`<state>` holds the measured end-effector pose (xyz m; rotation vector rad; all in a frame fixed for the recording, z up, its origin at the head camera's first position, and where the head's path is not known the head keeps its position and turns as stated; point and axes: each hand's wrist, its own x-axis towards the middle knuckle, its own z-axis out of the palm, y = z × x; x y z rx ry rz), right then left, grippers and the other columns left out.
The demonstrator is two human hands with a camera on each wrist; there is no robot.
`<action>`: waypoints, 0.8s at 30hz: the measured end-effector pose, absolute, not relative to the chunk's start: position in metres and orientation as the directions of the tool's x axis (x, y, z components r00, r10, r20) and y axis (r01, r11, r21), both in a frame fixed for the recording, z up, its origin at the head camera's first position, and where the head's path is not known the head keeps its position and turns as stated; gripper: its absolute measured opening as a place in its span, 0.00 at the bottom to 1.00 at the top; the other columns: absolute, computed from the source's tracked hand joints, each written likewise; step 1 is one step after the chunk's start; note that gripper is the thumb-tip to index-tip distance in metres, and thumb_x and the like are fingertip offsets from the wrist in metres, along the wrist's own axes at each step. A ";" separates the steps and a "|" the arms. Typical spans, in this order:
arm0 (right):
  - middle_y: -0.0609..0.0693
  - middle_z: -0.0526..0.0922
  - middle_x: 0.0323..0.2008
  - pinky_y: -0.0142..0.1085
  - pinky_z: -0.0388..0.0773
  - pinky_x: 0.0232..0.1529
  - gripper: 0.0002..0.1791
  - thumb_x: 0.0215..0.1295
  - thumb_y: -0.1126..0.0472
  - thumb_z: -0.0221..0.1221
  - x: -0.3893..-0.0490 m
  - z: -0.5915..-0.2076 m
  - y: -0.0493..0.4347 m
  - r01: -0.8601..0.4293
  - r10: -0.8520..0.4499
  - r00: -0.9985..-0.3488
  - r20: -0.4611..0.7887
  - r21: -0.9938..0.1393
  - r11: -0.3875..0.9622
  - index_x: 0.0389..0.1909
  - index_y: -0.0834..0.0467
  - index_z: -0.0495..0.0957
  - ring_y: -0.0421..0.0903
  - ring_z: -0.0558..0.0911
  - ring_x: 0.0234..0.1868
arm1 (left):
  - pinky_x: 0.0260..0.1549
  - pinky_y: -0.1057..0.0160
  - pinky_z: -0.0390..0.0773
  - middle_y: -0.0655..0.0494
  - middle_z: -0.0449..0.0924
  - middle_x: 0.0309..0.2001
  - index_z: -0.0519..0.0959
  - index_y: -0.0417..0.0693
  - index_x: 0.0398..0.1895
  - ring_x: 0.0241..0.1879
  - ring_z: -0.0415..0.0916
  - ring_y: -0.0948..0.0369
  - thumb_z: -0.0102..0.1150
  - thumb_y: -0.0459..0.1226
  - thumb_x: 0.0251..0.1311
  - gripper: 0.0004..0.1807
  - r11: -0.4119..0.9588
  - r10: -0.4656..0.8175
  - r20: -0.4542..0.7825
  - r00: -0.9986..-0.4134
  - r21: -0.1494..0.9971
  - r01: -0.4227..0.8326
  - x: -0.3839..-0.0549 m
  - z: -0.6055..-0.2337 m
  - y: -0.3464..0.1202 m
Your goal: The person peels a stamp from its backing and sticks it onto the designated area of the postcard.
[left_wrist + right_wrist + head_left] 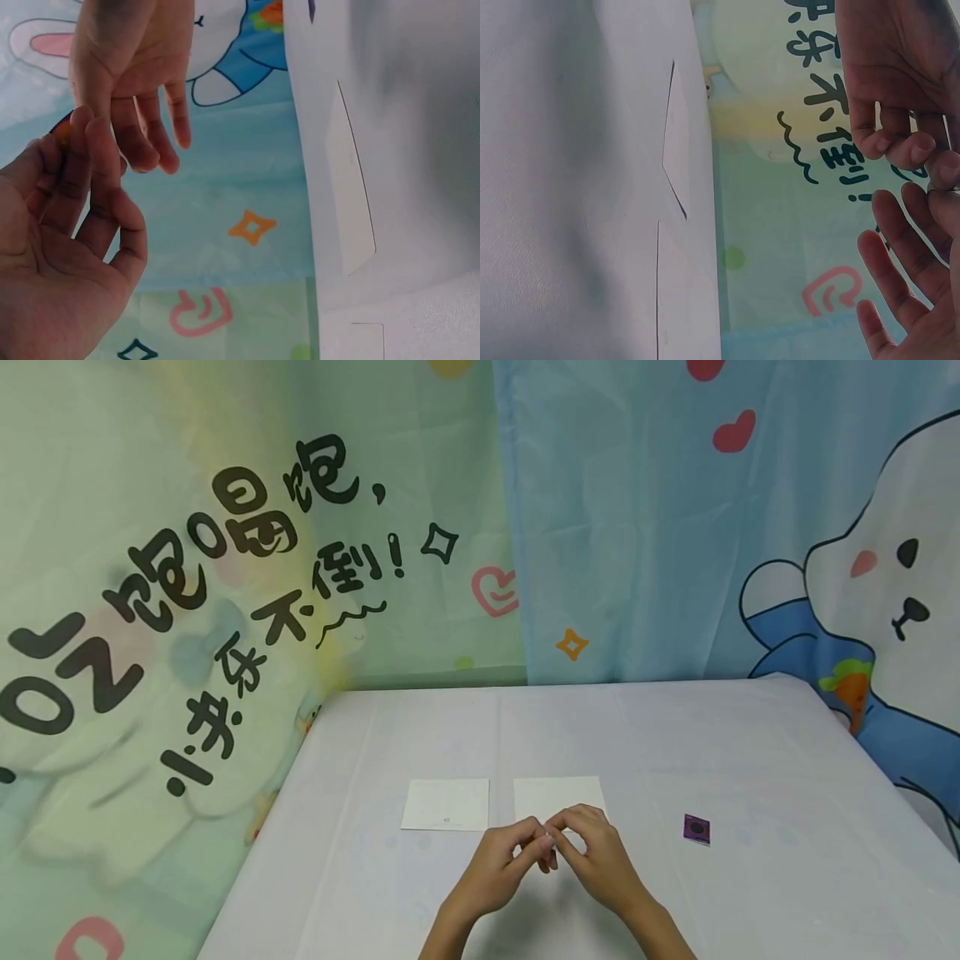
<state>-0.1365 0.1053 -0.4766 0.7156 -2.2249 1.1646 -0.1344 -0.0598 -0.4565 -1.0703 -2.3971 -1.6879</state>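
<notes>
Over the near part of the table, my left hand point(504, 868) and right hand point(596, 860) meet at the fingertips. In the left wrist view, a small orange-and-dark packet point(61, 133) with a jagged edge shows between the left thumb and fingers; most of it is hidden. The thumb and index finger of the right hand pinch at the same spot, with the other fingers hanging loosely. A white card point(558, 795) lies just beyond the hands, partly covered by them. Left of it lies another white card point(446, 806) with a tiny mark.
A small purple packet point(697, 829) with a dark round print lies on the white-covered table point(795, 893), right of the hands. Printed curtains point(615, 527) hang behind the table and along its left side.
</notes>
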 end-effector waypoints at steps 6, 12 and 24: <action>0.32 0.76 0.30 0.41 0.67 0.45 0.11 0.53 0.69 0.63 -0.137 -0.477 0.105 -0.650 -0.212 -0.734 0.646 -0.576 0.495 0.28 0.49 0.77 0.36 0.76 0.36 | 0.23 0.71 0.73 0.62 0.78 0.23 0.73 0.49 0.26 0.24 0.73 0.74 0.44 0.40 0.69 0.13 0.186 0.517 0.423 -0.744 0.793 0.580 -0.137 -0.462 -0.061; 0.33 0.77 0.30 0.41 0.67 0.44 0.10 0.54 0.69 0.63 -0.138 -0.478 0.105 -0.655 -0.219 -0.730 0.647 -0.572 0.494 0.28 0.49 0.77 0.36 0.76 0.36 | 0.23 0.71 0.72 0.62 0.79 0.23 0.73 0.50 0.26 0.24 0.73 0.74 0.45 0.40 0.69 0.13 0.193 0.518 0.424 -0.743 0.788 0.585 -0.139 -0.464 -0.061; 0.34 0.79 0.30 0.39 0.68 0.43 0.03 0.59 0.64 0.61 -0.139 -0.481 0.104 -0.651 -0.210 -0.737 0.642 -0.592 0.476 0.31 0.51 0.79 0.36 0.76 0.35 | 0.24 0.71 0.73 0.62 0.79 0.24 0.74 0.49 0.27 0.26 0.74 0.73 0.45 0.40 0.69 0.13 0.188 0.519 0.421 -0.744 0.793 0.579 -0.139 -0.465 -0.063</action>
